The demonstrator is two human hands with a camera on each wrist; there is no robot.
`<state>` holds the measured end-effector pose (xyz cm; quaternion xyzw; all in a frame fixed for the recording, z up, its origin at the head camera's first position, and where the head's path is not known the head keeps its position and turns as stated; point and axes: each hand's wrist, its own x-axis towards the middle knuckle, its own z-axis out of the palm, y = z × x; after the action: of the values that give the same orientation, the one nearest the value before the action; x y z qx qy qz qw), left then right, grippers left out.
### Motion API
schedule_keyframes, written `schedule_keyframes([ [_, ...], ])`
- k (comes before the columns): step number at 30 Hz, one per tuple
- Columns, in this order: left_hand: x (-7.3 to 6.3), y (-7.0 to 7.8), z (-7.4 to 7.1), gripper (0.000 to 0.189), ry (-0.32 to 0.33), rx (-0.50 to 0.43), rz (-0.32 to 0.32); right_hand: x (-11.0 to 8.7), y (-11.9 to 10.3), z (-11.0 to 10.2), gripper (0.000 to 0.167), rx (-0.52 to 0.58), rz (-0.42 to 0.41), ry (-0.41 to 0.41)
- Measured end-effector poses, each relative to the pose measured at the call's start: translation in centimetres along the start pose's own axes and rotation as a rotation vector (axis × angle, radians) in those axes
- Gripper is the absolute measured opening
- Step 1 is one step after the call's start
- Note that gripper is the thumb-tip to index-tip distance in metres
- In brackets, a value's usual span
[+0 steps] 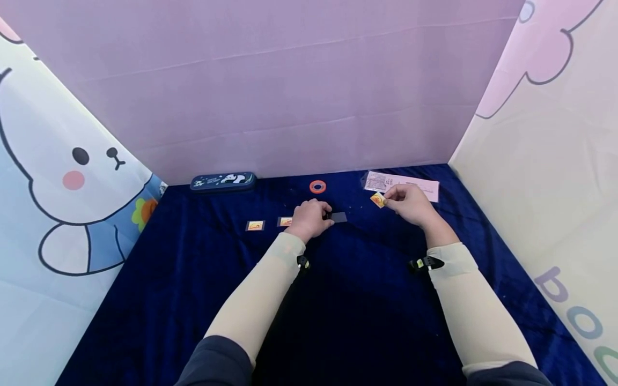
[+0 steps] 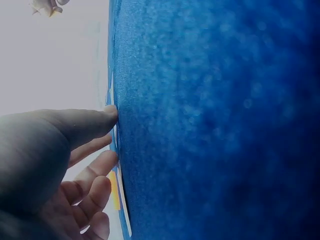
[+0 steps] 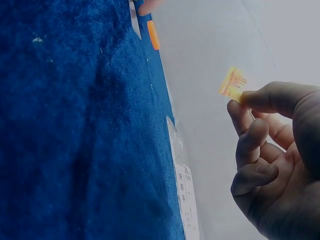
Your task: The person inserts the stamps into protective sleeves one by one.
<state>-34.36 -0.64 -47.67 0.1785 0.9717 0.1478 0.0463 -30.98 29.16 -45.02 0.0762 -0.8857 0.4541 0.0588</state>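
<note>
My right hand (image 1: 410,203) is raised over the right side of the cloth, pinching a small yellow and orange stamp (image 1: 378,200) by its corner between thumb and fingertip. In the right wrist view the stamp (image 3: 233,83) sticks up past the thumb tip. Low on the dark blue cloth, my left hand (image 1: 310,219) touches a small sleeve with a clear flap (image 1: 340,217), its black part mostly hidden by the fingers. The left wrist view shows the left thumb (image 2: 90,122) and fingers fairly straight, tips at the surface. Left of it lie two dark-edged stamps, one full (image 1: 255,225), one partly covered (image 1: 285,221).
An orange-red tape ring (image 1: 317,186) lies behind the left hand. At the back left sits a dark panda pencil case (image 1: 223,181). A pink printed sheet (image 1: 425,188) with a clear packet lies beyond the right hand. Fabric walls (image 1: 289,96) enclose the back and sides.
</note>
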Motion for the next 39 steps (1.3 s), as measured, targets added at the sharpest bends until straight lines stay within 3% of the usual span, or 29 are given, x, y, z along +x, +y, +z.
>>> schedule_keyframes([
  [5, 0.1, -0.1, 0.2, 0.035, 0.002, 0.002, -0.008, 0.0, 0.0, 0.0, 0.014, -0.004, -0.006, -0.007],
  [14, 0.0, -0.1, 0.2, 0.013, 0.06, -0.027, -0.011, 0.0, 0.0, 0.0, 0.016, -0.012, 0.007, -0.012],
  [21, -0.1, -0.4, 0.2, 0.009, 0.071, -0.133, 0.007, 0.1, 0.0, 0.1, 0.014, 0.013, 0.004, -0.017],
  [27, -0.8, -0.8, -0.6, 0.008, 0.063, -0.285, 0.037, -0.1, -0.4, 0.2, 0.015, 0.026, 0.004, -0.019],
  [31, -1.5, -1.1, -1.6, 0.003, 0.116, -0.365, 0.062, -0.1, -0.9, 0.3, 0.015, 0.041, 0.018, -0.02],
  [39, -3.0, -1.6, -3.5, 0.012, 0.211, -0.495, 0.093, -0.3, -2.4, 0.7, 0.017, 0.048, -0.01, 0.019],
])
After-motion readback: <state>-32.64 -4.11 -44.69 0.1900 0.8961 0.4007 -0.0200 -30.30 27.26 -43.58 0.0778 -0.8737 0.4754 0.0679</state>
